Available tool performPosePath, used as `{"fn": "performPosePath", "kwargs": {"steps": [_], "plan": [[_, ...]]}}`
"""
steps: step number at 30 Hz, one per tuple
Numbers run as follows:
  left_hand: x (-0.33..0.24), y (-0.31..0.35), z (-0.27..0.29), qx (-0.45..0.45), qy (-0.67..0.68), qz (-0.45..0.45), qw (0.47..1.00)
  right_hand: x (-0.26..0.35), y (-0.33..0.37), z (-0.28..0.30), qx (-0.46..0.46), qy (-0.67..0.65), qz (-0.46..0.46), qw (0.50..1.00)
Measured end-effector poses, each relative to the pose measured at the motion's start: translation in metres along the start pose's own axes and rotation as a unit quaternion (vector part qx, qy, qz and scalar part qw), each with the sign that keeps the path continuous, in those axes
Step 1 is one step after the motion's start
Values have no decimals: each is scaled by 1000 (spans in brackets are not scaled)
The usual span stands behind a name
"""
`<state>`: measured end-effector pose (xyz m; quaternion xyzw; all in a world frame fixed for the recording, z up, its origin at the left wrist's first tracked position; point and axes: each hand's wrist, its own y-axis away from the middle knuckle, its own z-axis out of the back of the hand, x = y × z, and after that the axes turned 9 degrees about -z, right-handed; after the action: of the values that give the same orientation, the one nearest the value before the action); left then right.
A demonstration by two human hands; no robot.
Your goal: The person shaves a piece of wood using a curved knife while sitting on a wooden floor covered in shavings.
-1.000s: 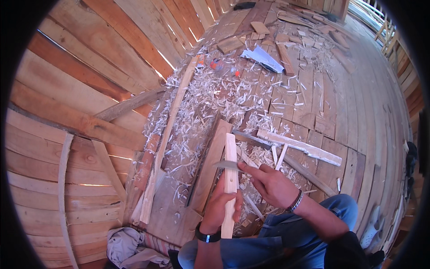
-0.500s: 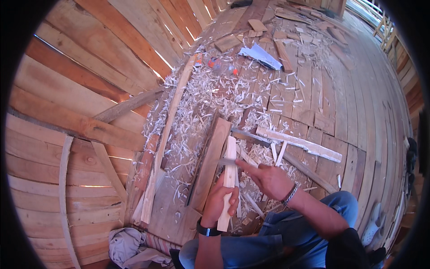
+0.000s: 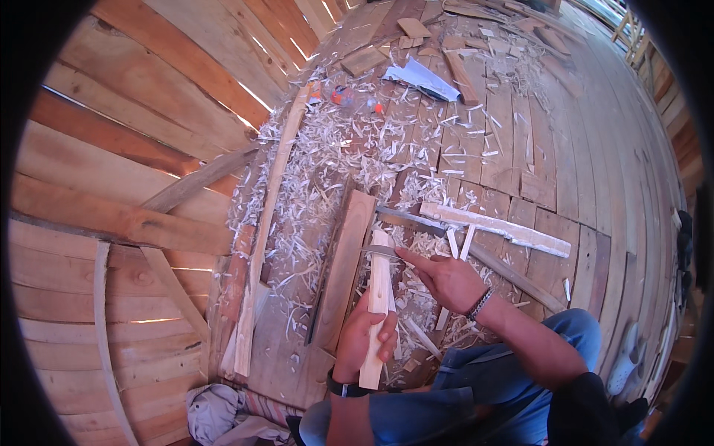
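A pale strip of wood (image 3: 379,288) points away from me, one end near my knees and its far end close to a brown timber block (image 3: 346,267). My left hand (image 3: 357,338) is wrapped round its lower half, thumb across the top. My right hand (image 3: 452,284) is closed on a knife, its handle mostly hidden in the fist, with the forefinger stretched along toward the blade. The knife's blade (image 3: 382,251) lies crosswise over the strip near its far end. Curled wood shavings (image 3: 424,249) are heaped beside and beyond the strip.
A long pale batten (image 3: 277,186) runs along the left, by the plank wall (image 3: 104,193). Right of my work lie a rough-edged board (image 3: 513,230) and a grey-brown bar (image 3: 513,276). Further off are a white sheet (image 3: 422,79) and wood offcuts (image 3: 364,61). A grey cloth (image 3: 212,412) lies lower left.
The knife blade has moved up the strip, from below its far end to nearer that end, with my right hand following. My left hand keeps its grip. The view has shifted slightly.
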<state>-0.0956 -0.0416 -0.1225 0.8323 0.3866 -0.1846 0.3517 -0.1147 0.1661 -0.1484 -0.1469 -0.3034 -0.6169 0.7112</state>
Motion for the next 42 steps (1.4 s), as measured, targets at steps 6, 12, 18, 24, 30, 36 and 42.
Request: {"fn": "performPosePath", "kwargs": {"steps": [6, 12, 18, 24, 30, 36, 42], "plan": [[1, -5, 1, -33, -25, -9, 999, 7, 7, 0, 24, -31, 5, 999], [2, -9, 2, -52, -31, 1, 998, 3, 1, 3, 55, 9, 18, 998], [1, -11, 0, -50, -29, 1, 998, 3, 3, 0, 39, 30, 9, 999], [1, -11, -1, -58, -23, 4, 998, 8, 8, -4, 49, 30, 10, 998], [0, -8, -2, -65, -24, 9, 998, 9, 9, -7, 58, 23, 3, 998], [2, -9, -2, -69, -58, 3, 996, 10, 9, -9, 66, 20, 3, 998], [3, -10, -2, -67, -61, 10, 996, 12, 11, -7, 73, 0, 0, 997]]}}
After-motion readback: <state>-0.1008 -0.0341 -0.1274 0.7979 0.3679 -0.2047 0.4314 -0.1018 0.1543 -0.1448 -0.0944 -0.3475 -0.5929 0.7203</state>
